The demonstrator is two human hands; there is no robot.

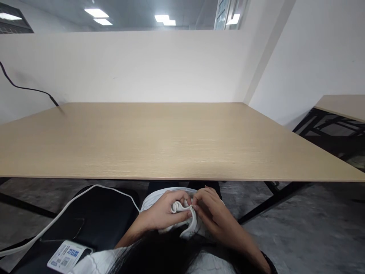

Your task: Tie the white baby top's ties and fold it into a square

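This looks like an office or a training room, though which of the two cannot be told. A plain wood-topped desk [171,140] stands against a bare white wall [154,64], with bright rectangular lights [97,13] beyond its top edge. A similar table [342,105] on black legs stands far right, a black chair [105,217] near left, over grey flooring [302,228].

Ceiling panels [97,13] glared white from ten to one o'clock; the tabletop [159,133] was evenly bright, the floor [302,224] dimmer at four. Toward six, the left hand [163,211] and right hand [213,210] looked reasonably sharp, dark hair [159,253] blurred. Wide-angle distortion stretched the edges.
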